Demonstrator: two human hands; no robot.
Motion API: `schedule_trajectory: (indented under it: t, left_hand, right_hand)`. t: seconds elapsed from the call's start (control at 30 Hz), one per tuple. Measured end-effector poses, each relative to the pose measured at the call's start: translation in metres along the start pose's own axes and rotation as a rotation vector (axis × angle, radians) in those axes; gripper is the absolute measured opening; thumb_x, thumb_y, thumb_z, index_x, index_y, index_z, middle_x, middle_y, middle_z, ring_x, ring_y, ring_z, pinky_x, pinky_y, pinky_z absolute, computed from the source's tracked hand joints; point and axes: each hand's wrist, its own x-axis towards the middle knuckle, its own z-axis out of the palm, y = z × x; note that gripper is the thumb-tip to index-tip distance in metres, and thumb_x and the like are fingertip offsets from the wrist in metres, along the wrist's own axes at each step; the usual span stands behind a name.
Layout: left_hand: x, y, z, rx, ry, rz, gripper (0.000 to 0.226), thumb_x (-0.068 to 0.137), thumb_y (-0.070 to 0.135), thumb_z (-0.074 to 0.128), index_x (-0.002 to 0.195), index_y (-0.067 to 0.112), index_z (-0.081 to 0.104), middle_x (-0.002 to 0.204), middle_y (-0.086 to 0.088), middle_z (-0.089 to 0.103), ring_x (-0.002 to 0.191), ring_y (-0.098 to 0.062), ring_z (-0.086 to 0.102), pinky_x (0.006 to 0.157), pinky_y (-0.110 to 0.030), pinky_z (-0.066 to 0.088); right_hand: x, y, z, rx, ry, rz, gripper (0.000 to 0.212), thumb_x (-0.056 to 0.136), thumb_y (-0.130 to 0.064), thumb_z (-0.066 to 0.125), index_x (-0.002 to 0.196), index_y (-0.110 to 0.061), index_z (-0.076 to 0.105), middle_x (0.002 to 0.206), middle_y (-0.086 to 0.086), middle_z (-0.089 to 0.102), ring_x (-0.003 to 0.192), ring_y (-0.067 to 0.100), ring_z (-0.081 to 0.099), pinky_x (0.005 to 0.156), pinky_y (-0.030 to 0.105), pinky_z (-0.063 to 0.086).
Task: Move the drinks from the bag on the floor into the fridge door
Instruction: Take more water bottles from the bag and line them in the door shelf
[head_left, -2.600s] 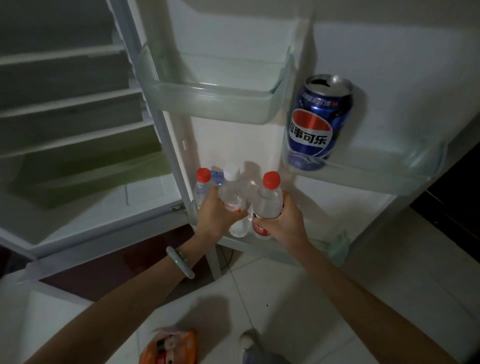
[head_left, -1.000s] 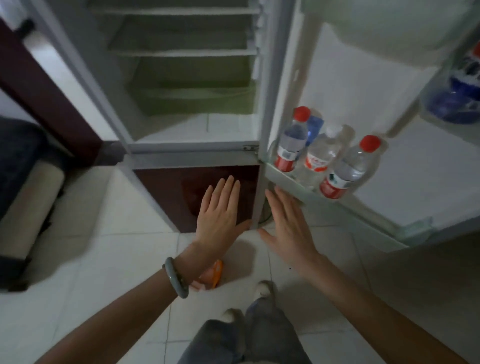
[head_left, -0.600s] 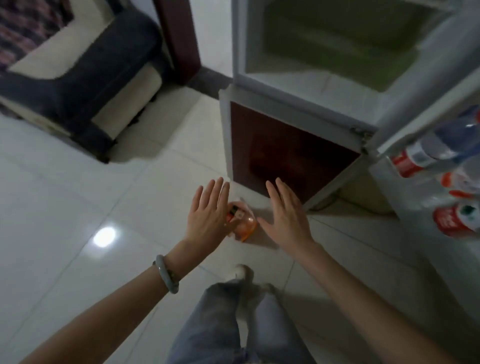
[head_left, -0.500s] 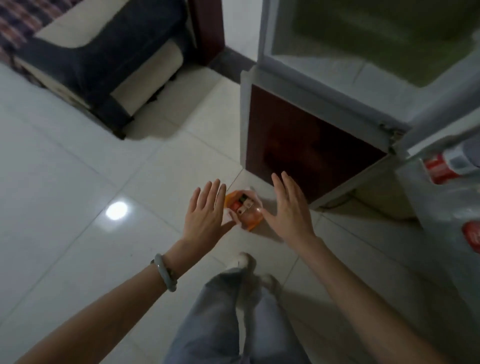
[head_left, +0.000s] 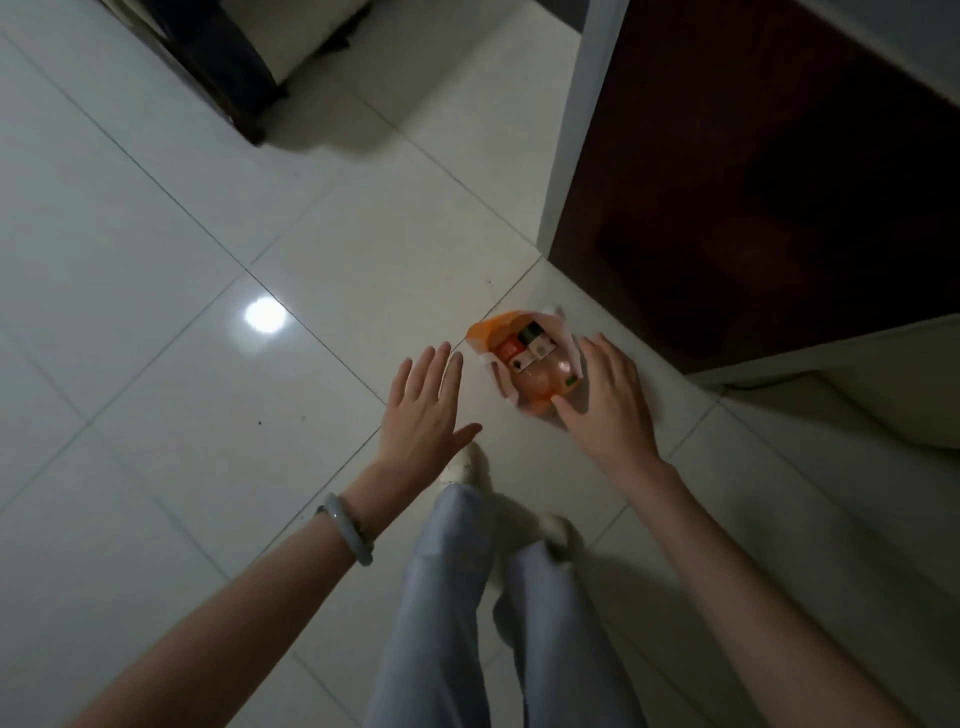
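White floor tiles (head_left: 182, 260) carry the orange bag (head_left: 524, 361); our left hand (head_left: 423, 410) hovers beside it, our right hand (head_left: 608, 402) at its edge, both spread empty.

View: swung down from the open fridge door to the tiled floor (head_left: 218, 395); the shelved bottles and can are out of frame.
Hands: both let go of the bottles, and now spread open-palmed low over the floor.
Right hand (head_left: 610, 402): closed in on the orange bag (head_left: 524, 361), thumb at its near edge.
Left hand (head_left: 423, 408): just beside the bag, apart from it.
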Motion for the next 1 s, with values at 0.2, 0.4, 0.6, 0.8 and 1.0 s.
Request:
schedule_trajectory:
  t: [0.2,0.4,0.6,0.8,1.0]
  left_hand:
    - [0.08,-0.018,0.104,0.018,0.058,0.09,0.088,0.085,0.055,0.052,0.147,0.006,0.012,0.154,-0.015,0.013,0.142,-0.03,0.011,0.113,-0.041,0.0]
    - [0.161,-0.03,0.21,0.151,0.1,0.426,0.086,0.074,0.05,0.069,0.139,0.004,0.035,0.145,-0.017,0.038,0.134,-0.031,0.034,0.11,-0.043,0.015]
    - [0.235,-0.038,0.275,0.142,0.22,0.631,0.086,0.072,0.048,0.07,0.138,0.004,0.038,0.14,-0.019,0.043,0.129,-0.033,0.042,0.107,-0.045,0.022]
    - [0.256,-0.022,0.321,0.189,0.221,0.745,0.084,0.072,0.053,0.07,0.137,0.008,0.04,0.14,-0.016,0.045,0.13,-0.031,0.041,0.109,-0.048,0.022]
    - [0.263,-0.002,0.339,0.176,0.164,0.723,0.079,0.081,0.056,0.056,0.141,0.009,0.033,0.144,-0.015,0.04,0.135,-0.031,0.034,0.111,-0.049,0.022]
  right_hand:
    - [0.062,0.072,0.099,-0.028,-0.023,-0.085,0.065,0.08,-0.021,0.068,0.138,-0.011,0.039,0.146,0.01,0.037,0.133,0.027,0.034,0.104,0.046,0.041]
    - [0.119,0.135,0.184,0.025,0.014,-0.119,0.065,0.082,-0.024,0.066,0.14,-0.015,0.038,0.147,0.008,0.036,0.136,0.023,0.03,0.105,0.042,0.039]
    - [0.168,0.178,0.241,0.026,0.054,-0.149,0.067,0.082,-0.021,0.07,0.14,-0.012,0.037,0.149,0.011,0.032,0.138,0.025,0.027,0.105,0.034,0.029]
    - [0.174,0.207,0.268,0.007,0.13,-0.223,0.071,0.078,-0.019,0.074,0.139,-0.01,0.04,0.147,0.014,0.036,0.135,0.03,0.031,0.103,0.041,0.034]
    - [0.172,0.222,0.266,0.014,0.16,-0.274,0.07,0.075,-0.019,0.076,0.136,-0.011,0.043,0.144,0.014,0.04,0.133,0.03,0.035,0.105,0.038,0.035]
